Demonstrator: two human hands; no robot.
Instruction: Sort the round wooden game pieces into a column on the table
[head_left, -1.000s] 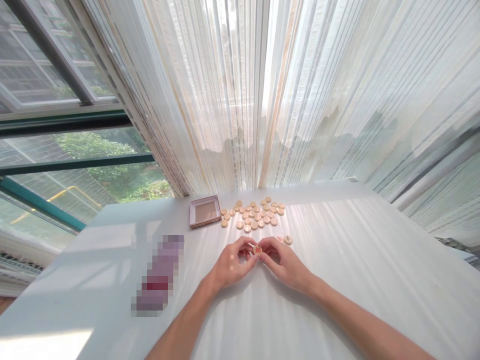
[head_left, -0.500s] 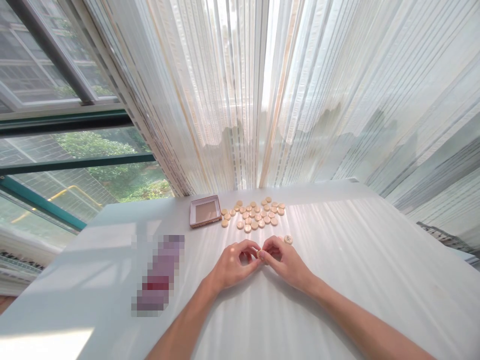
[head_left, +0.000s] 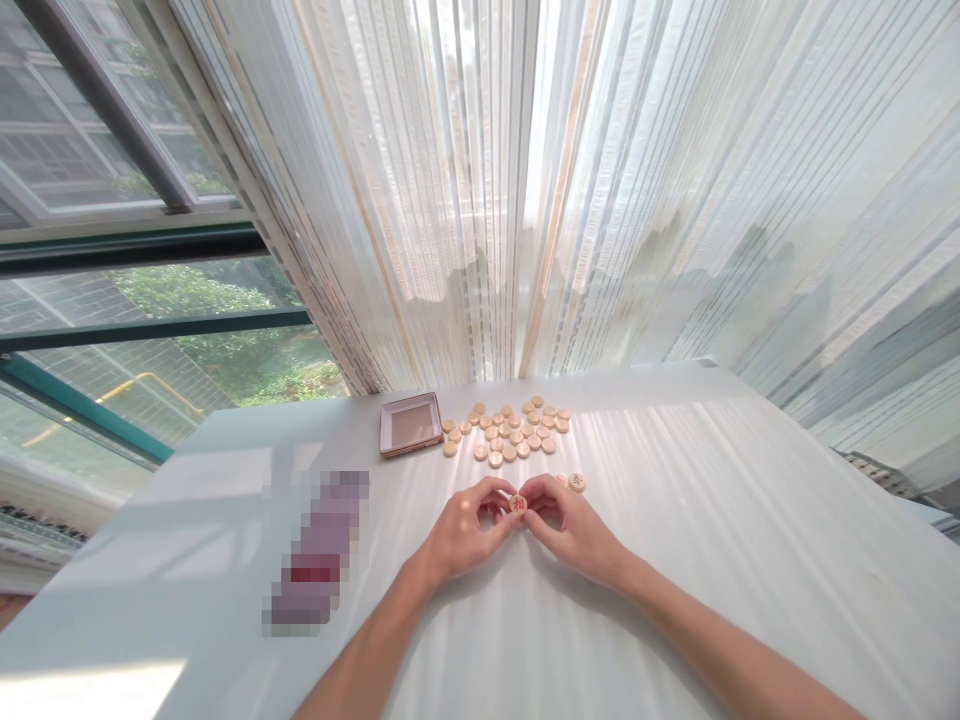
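Observation:
Between my two hands is a round wooden Chinese chess piece point(head_left: 518, 504), its red character facing me. The fingertips of my left hand point(head_left: 469, 525) pinch its left side. My right hand point(head_left: 571, 525) has thumb and fingers closed at its right side. Just beyond my right hand, a piece with a dark character point(head_left: 577, 482) lies face up, and a red-marked piece point(head_left: 561, 481) beside it is partly hidden by my fingers. Farther back, several more chess pieces point(head_left: 509, 453) are spread out, their faces too small to read.
A shallow open box point(head_left: 385, 437) stands left of the spread pieces. Nearer on the left, a pixelated purple shape point(head_left: 322, 545) covers part of the white table point(head_left: 720, 560). Striped curtains point(head_left: 495, 200) hang along the far edge, with a window point(head_left: 187, 290) at left.
The piece in my fingers has turned so that its red character now faces me. My hands have hardly moved otherwise, and a little more of the red-marked piece shows.

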